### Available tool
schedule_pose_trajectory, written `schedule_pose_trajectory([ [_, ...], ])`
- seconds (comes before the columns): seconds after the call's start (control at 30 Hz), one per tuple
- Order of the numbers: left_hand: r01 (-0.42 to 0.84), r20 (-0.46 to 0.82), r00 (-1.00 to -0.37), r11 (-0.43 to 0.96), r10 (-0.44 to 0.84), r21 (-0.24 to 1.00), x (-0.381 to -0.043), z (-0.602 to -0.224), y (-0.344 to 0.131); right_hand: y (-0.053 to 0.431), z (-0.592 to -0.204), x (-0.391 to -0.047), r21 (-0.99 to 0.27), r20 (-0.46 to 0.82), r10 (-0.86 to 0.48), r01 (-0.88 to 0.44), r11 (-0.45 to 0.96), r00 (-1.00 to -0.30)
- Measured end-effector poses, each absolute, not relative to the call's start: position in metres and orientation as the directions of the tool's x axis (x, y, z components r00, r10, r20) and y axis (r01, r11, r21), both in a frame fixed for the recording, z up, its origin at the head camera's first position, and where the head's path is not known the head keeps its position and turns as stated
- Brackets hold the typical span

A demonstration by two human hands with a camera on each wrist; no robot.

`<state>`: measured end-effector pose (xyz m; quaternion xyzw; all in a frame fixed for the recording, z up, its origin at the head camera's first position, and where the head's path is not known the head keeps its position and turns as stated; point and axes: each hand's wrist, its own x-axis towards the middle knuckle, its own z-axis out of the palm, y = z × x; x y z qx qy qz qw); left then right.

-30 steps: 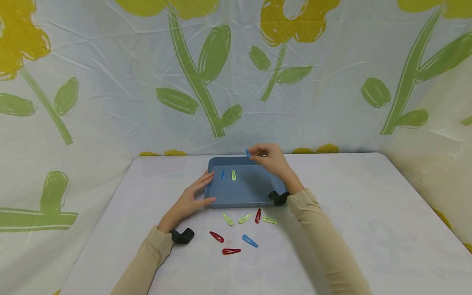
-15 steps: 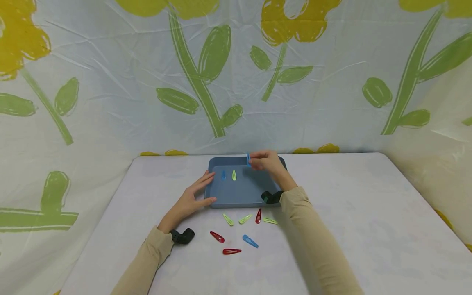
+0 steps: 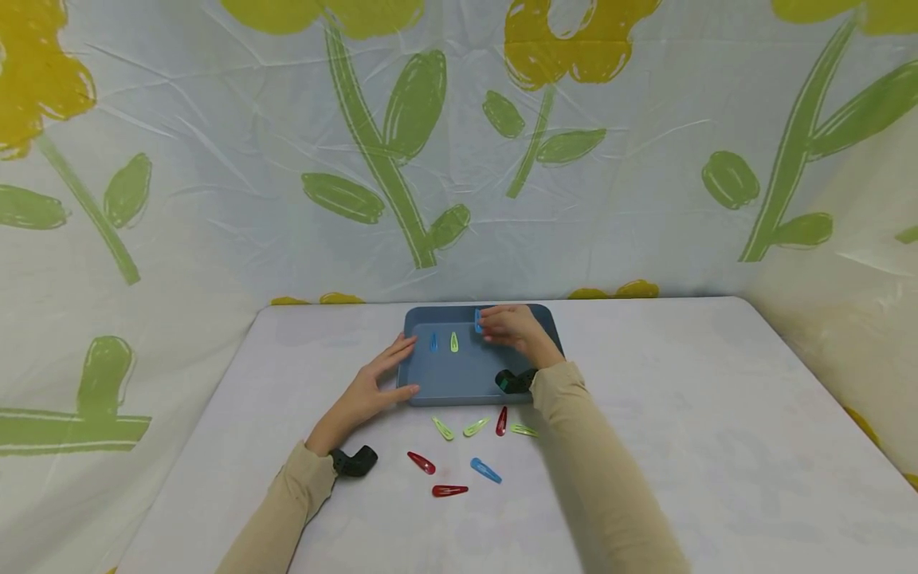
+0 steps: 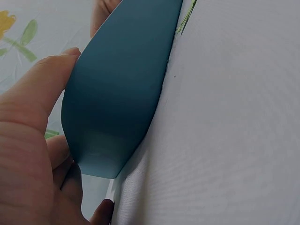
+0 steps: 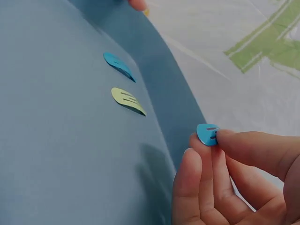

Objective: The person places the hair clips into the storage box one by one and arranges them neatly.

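My right hand [image 3: 518, 328] pinches a blue hair clip [image 5: 206, 134] between thumb and fingertips, above the back part of the blue-grey tray [image 3: 459, 391]. Inside the tray, towards its left, lie another blue hair clip [image 3: 433, 342] and a yellow-green hair clip [image 3: 454, 342], side by side with a small gap. My left hand [image 3: 369, 391] spreads at the tray's left end, fingers extended and touching the rim. In the left wrist view the thumb [image 4: 56, 75] touches the upper edge of the tray wall [image 4: 117, 84].
In front of the tray, loose on the white table [image 3: 681, 430], lie several hair clips: yellow-green ones [image 3: 442, 428], red ones [image 3: 421, 462] and a blue one [image 3: 486, 469]. A flower-patterned cloth [image 3: 251, 199] hangs behind the table.
My right hand has come down and slightly left with the blue hair clip, from the tray's back rim to lower over its inside. The left hand and the loose clips have stayed in place.
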<state>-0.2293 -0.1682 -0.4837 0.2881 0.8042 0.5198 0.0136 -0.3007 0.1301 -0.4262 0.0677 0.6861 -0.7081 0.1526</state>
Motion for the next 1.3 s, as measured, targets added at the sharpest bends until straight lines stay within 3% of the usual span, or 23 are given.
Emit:
schedule_pose_trajectory([
  [0.43,0.436,0.263,-0.834,0.288,0.485,0.853,-0.210,-0.449,-0.161,0.124,-0.436,-0.304,-0.925,-0.375,-0.068,0.378,-0.035,-0.925],
  [1.3,0.427,0.252,-0.840,0.300,0.480,0.853,-0.210,-0.450,-0.160,0.122,-0.443,-0.297,-0.942,-0.305,-0.047,0.295,0.161,-0.951],
])
